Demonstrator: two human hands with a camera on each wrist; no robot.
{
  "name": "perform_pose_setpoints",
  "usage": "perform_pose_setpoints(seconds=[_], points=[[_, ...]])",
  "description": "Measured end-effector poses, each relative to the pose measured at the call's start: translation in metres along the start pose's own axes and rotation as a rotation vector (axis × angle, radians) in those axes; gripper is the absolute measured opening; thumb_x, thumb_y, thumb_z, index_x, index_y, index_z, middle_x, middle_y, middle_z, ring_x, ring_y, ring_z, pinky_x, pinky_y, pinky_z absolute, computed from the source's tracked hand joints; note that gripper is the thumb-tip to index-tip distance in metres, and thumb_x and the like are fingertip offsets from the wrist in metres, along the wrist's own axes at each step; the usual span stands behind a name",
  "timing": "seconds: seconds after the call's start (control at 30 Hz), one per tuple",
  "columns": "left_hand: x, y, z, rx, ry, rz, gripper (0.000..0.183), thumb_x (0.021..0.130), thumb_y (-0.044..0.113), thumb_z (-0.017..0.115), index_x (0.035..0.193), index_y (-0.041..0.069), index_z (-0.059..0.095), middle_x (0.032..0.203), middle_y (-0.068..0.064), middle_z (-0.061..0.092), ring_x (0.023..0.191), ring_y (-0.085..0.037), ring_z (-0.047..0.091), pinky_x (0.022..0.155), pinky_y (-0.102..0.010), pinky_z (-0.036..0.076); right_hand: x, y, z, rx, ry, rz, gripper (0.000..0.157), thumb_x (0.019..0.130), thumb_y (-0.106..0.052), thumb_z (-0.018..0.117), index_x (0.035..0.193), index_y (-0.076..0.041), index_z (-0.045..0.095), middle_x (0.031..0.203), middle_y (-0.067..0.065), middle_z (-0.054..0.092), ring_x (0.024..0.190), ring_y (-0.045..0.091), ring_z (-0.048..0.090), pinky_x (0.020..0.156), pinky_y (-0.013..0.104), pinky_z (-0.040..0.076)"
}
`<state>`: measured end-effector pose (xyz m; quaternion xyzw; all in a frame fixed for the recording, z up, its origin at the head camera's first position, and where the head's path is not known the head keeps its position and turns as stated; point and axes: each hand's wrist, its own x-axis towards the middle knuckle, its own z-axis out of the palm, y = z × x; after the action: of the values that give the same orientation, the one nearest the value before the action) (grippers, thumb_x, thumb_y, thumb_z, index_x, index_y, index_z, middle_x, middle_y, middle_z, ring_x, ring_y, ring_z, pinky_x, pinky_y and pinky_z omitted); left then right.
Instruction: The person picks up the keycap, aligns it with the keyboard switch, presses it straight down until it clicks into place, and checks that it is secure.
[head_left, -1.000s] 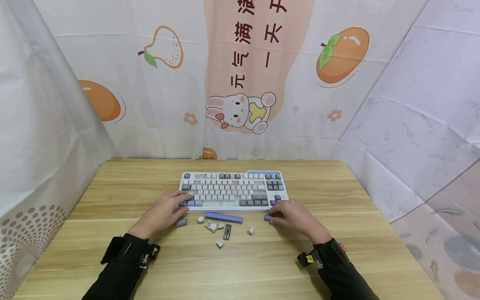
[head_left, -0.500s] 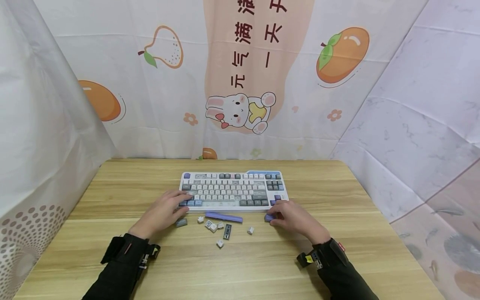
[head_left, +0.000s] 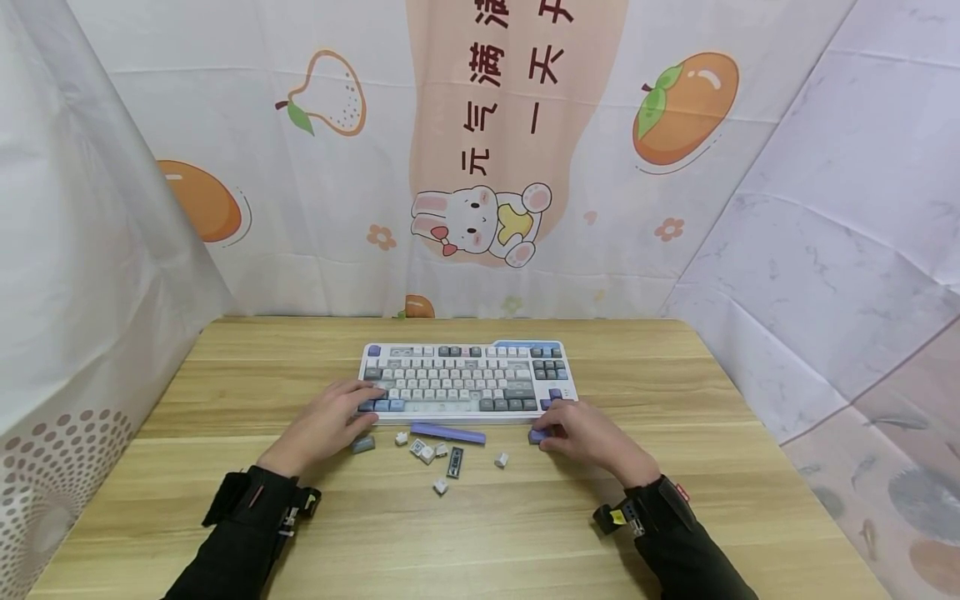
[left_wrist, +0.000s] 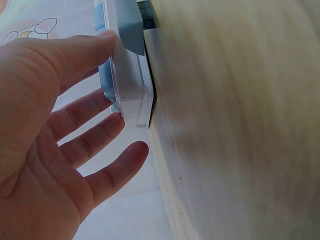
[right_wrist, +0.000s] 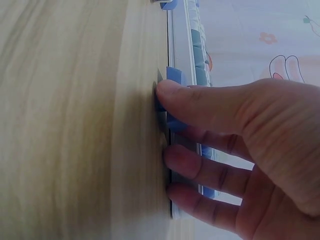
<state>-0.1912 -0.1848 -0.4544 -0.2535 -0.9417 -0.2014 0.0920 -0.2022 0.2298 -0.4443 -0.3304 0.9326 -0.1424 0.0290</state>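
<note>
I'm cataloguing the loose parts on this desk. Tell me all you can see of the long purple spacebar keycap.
The spacebar keycap is a long, narrow purple bar, plastic by its look. It lies flat on the wooden table, just in front of the keyboard and roughly parallel to its front edge, off its switch. Small loose keycaps lie scattered nearer the person. Neither hand touches it: the left hand and right hand flank it.

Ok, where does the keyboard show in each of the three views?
Head: keyboard centre, on the table, between both hands.
Left wrist: its white left end upper centre, touched by the left hand.
Right wrist: its edge top centre, by the right hand.
Shared landmark: the wooden table.
</note>
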Motion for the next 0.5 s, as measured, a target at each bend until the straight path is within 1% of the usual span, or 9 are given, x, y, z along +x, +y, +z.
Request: perform_pose_setpoints(seconds=[0.17, 0.5], points=[[0.0002, 0.0005, -0.0003, -0.009, -0.008, -0.010, 0.039, 0.089, 0.022, 0.065, 0.125, 0.008, 0.062, 0.127, -0.017, 0.057, 0.119, -0.033, 0.049, 0.097, -0.050, 0.040, 0.0005, 0.0015, 0.0005, -0.010, 0.002, -0.019, 0.021, 0.080, -0.028, 0.074, 0.100, -0.020, 0.074, 0.091, -0.009, 0.061, 0.077, 0.008, 0.054, 0.065, 0.026, 0.048], [-0.0004, 0.0011, 0.0005, -0.010, -0.002, -0.016, 0.038, 0.089, 0.022, 0.066, 0.124, 0.008, 0.062, 0.126, -0.016, 0.058, 0.118, -0.032, 0.049, 0.097, -0.050, 0.040, 0.0006, 0.0020, 0.0009, -0.009, 0.005, -0.024, 0.021, 0.080, -0.028, 0.074, 0.100, -0.020, 0.074, 0.091, -0.009, 0.061, 0.077, 0.008, 0.055, 0.065, 0.026, 0.048]])
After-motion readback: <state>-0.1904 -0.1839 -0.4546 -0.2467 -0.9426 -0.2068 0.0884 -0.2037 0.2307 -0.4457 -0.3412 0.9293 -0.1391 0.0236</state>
